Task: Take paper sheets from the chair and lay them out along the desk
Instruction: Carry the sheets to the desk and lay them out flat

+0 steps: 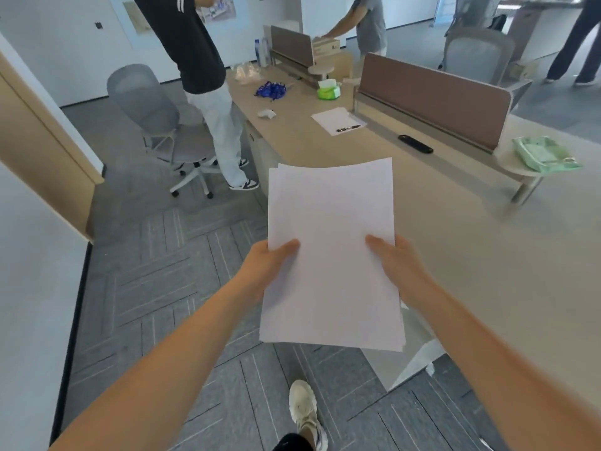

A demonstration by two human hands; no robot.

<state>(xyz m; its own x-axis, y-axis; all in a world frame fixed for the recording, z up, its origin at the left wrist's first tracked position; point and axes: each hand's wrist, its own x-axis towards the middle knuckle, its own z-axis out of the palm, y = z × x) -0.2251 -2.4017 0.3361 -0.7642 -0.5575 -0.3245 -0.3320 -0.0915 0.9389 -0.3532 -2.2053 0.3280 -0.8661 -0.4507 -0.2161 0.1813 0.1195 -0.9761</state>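
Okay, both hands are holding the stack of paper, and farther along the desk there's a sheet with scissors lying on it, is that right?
Not quite. The head view shows a pen, not scissors, lying on that sheet on the desk. The left hand and right hand do both hold the stack of paper.

The stack of paper sheets (330, 222) hides the fingers of the left hand (266, 265) and the right hand (398, 265); only the thumbs show on top. How many sheets there are, I cannot tell. The stack covers the near corner of the bench (471, 255). The slim black object (415, 144) farther along is too small to name.
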